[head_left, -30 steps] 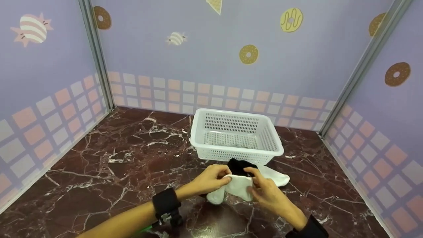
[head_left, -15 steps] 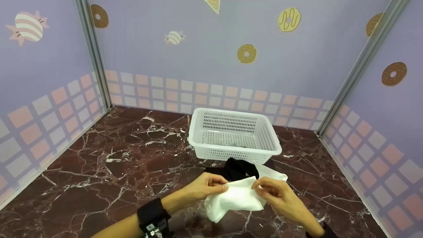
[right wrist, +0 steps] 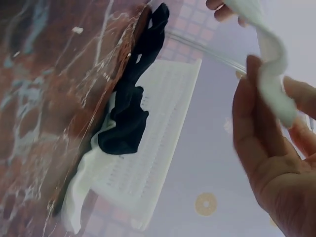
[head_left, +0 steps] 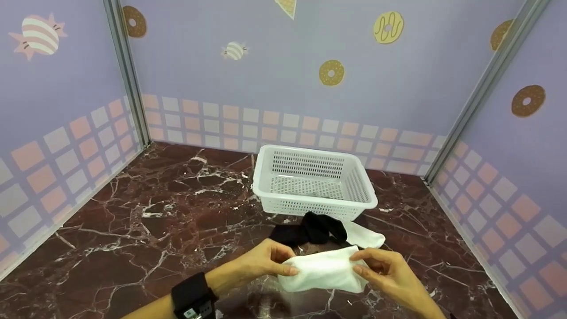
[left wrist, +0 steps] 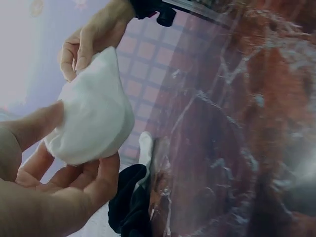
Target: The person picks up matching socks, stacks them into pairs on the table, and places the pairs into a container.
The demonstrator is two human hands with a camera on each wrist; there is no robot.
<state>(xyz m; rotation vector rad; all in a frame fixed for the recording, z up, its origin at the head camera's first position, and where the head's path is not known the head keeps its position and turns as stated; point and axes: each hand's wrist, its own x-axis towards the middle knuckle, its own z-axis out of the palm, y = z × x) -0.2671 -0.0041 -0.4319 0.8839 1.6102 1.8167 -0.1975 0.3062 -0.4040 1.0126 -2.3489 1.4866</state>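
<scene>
A white sock is stretched between my two hands above the table, folded into a short band. My left hand pinches its left end between thumb and fingers; the left wrist view shows the fingers under the white cloth. At the other end my right hand pinches the upper right corner. Just beyond the hands, black socks lie in a crumpled heap. Partly beneath them, another white sock sticks out to the right.
A white perforated plastic basket stands behind the socks, near the back wall. The table is dark red marble with white veins. Patterned panels enclose it at the back and both sides.
My hands have drawn the white sock up and towards me, away from the black heap. It has changed from a bunched shape with a hanging end to a wider, flatter band.
</scene>
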